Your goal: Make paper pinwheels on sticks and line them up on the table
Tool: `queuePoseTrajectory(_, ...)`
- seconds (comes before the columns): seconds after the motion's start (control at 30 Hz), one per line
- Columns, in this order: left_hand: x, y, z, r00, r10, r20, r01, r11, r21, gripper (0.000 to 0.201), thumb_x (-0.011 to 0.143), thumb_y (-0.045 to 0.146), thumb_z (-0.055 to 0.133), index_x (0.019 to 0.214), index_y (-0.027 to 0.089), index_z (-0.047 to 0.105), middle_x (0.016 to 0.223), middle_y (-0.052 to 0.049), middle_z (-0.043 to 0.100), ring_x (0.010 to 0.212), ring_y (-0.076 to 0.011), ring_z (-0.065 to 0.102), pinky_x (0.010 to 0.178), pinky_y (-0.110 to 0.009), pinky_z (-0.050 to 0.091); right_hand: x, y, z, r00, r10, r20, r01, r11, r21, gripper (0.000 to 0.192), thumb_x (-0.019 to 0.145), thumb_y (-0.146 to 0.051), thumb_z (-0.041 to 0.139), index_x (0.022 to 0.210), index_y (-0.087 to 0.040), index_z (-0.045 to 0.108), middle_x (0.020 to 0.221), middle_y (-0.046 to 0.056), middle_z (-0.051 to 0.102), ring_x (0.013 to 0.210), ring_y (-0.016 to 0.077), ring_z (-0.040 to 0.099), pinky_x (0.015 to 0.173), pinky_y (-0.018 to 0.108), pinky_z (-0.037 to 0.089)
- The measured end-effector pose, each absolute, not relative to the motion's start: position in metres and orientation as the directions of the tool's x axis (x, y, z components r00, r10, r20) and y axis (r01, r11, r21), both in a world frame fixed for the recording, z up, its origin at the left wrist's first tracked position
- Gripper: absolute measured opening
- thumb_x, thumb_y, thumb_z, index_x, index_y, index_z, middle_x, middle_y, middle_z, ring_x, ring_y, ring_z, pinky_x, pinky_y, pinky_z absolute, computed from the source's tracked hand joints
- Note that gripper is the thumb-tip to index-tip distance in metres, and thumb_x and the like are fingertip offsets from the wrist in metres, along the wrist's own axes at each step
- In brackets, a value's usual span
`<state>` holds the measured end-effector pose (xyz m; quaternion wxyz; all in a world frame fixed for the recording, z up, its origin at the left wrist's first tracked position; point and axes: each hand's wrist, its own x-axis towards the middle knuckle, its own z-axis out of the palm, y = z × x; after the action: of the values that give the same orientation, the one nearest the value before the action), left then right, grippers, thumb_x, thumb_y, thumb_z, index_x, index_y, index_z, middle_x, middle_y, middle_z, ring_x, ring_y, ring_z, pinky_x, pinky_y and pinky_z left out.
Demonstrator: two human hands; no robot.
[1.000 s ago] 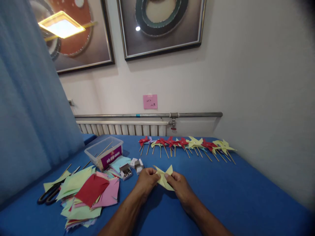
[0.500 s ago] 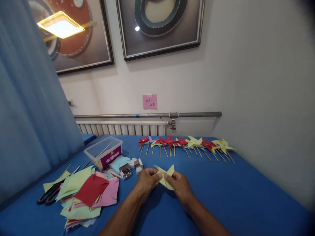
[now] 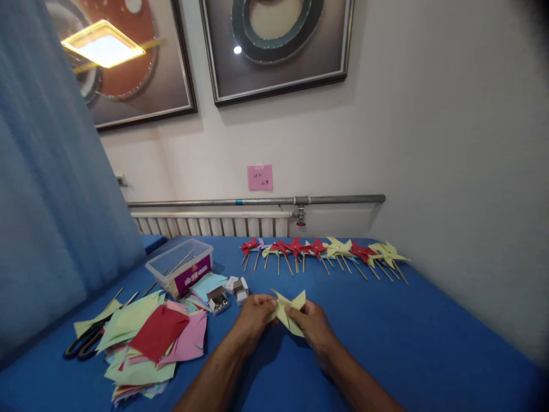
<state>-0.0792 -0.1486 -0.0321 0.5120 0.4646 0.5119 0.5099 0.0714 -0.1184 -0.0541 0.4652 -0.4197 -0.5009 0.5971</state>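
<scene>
A pink sticky note (image 3: 259, 177) on the far wall, just above the pipe, carries two short lines of dark handwriting, too small to read. At the far left of the worktop, a clear plastic box (image 3: 180, 268) bears a purple label (image 3: 193, 273) with pale characters on its near side, possibly a brand name, but they are blurred beyond reading.

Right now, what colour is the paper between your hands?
Pale yellow folded paper, clearest in the head view.
</scene>
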Motion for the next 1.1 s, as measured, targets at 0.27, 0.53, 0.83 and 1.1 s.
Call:
queuePoseTrajectory(0.27, -0.073, -0.141, -0.049, -0.091, 0.995, -0.037, -0.059, 0.031, 0.998, 0.047, 0.066, 0.061, 0.075, 0.064, 0.016, 0.065, 0.052, 0.000, 0.054, 0.050, -0.0099, 0.038, 0.054, -0.026, 0.024, 0.073, -0.119, -0.055, -0.226, 0.971, -0.081, -0.155, -0.118, -0.981, 0.033, 0.063, -0.035, 0.083, 0.086, -0.014, 0.074, 0.072, 0.006, 0.077, 0.060, 0.0188, 0.067, 0.056, 0.027, 0.048)
queuePoseTrajectory(0.53, -0.074, -0.147, -0.042, -0.045, 0.999, -0.019, -0.022, 0.018, 1.000, 0.041, 0.074, 0.056, 0.069, 0.062, 0.017, 0.063, 0.054, 0.000, 0.055, 0.051, -0.0111, 0.038, 0.054, -0.027, 0.024, 0.072, -0.114, -0.058, -0.210, 0.974, -0.082, -0.122, -0.109, -0.987, 0.034, 0.062, -0.038, 0.081, 0.084, -0.015, 0.072, 0.069, 0.005, 0.075, 0.057, 0.0174, 0.064, 0.054, 0.027, 0.046)
queuePoseTrajectory(0.83, -0.075, -0.139, -0.050, -0.119, 0.993, -0.012, 0.051, 0.019, 0.998, 0.042, 0.064, 0.055, 0.077, 0.062, 0.017, 0.060, 0.050, 0.003, 0.051, 0.048, -0.0089, 0.037, 0.052, -0.025, 0.022, 0.072, -0.122, -0.052, -0.223, 0.974, -0.031, -0.082, -0.051, -0.995, 0.039, 0.066, -0.047, 0.082, 0.085, -0.015, 0.072, 0.067, 0.001, 0.071, 0.058, 0.0163, 0.060, 0.054, 0.026, 0.044)
queuePoseTrajectory(1.1, -0.074, -0.146, -0.039, -0.091, 0.994, -0.067, -0.014, 0.066, 0.998, 0.046, 0.067, 0.062, 0.070, 0.064, 0.017, 0.060, 0.051, 0.001, 0.055, 0.048, -0.0104, 0.041, 0.052, -0.026, 0.028, 0.072, -0.124, -0.049, -0.176, 0.983, -0.048, -0.087, -0.064, -0.994, 0.034, 0.066, -0.049, 0.080, 0.074, -0.019, 0.065, 0.056, -0.003, 0.060, 0.053, 0.0144, 0.053, 0.052, 0.026, 0.039)
